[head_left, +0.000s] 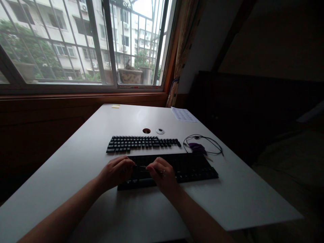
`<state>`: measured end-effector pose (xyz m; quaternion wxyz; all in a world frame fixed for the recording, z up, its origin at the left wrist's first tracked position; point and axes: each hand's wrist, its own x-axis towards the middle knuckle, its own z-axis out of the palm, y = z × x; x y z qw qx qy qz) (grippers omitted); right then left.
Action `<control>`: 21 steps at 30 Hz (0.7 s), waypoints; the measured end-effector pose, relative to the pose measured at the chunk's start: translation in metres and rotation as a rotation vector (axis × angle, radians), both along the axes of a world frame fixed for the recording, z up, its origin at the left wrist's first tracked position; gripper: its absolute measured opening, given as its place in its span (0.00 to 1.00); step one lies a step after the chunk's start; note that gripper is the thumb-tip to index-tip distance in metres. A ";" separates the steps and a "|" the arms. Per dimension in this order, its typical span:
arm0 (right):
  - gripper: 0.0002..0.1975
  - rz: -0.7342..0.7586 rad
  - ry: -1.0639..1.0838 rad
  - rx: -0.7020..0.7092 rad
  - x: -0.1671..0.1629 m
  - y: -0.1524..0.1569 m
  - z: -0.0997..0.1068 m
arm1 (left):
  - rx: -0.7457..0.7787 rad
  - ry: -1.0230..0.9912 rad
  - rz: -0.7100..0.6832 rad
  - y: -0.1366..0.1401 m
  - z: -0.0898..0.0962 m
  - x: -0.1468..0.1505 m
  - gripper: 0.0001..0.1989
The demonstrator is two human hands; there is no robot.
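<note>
A black keyboard (192, 165) lies on the white table under both my hands, and part of its key area is too dark to make out. My right hand (163, 173) is closed around a thin metal wire tool (142, 166) that looks like a wire keycap puller. Its wire end points left toward my other hand, above the keyboard. My left hand (117, 171) is closed in a pinch at that end; what sits between its fingertips is hidden. Loose black keycaps (134, 142) are laid out in rows just behind the keyboard.
A coiled black cable (217, 145) and a purple cloth (197, 147) lie right of the keycaps. Behind are a round hole (146, 131) in the table and a white ring-shaped cover (160, 131). Farther back lie printed paper (184, 114) and a yellow note (115, 106).
</note>
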<state>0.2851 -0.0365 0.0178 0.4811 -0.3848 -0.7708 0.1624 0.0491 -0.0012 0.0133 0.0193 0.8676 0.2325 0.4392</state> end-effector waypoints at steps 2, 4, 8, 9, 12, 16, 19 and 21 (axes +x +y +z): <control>0.15 -0.052 -0.011 0.039 0.001 -0.001 0.002 | 0.015 0.006 -0.022 0.000 -0.001 -0.002 0.09; 0.14 -0.066 -0.018 0.067 0.001 0.000 0.002 | 0.037 0.019 -0.032 -0.001 -0.001 -0.002 0.10; 0.14 0.045 -0.018 0.046 0.000 0.002 0.000 | 0.086 0.069 -0.052 -0.002 -0.002 -0.002 0.11; 0.14 0.085 -0.023 0.024 -0.001 0.002 -0.001 | 0.096 0.085 -0.056 -0.002 -0.002 -0.002 0.11; 0.15 0.162 -0.058 -0.027 -0.003 0.001 -0.001 | 0.137 0.145 -0.047 -0.004 -0.003 -0.002 0.10; 0.15 0.152 -0.062 -0.049 -0.005 -0.002 0.000 | 0.219 0.191 -0.038 -0.007 -0.002 -0.001 0.08; 0.14 0.132 -0.055 -0.057 -0.004 -0.002 0.000 | 0.268 0.202 -0.042 -0.009 0.000 0.001 0.06; 0.13 0.138 -0.057 -0.057 -0.004 -0.001 0.000 | 0.284 0.212 -0.043 -0.010 0.001 0.001 0.06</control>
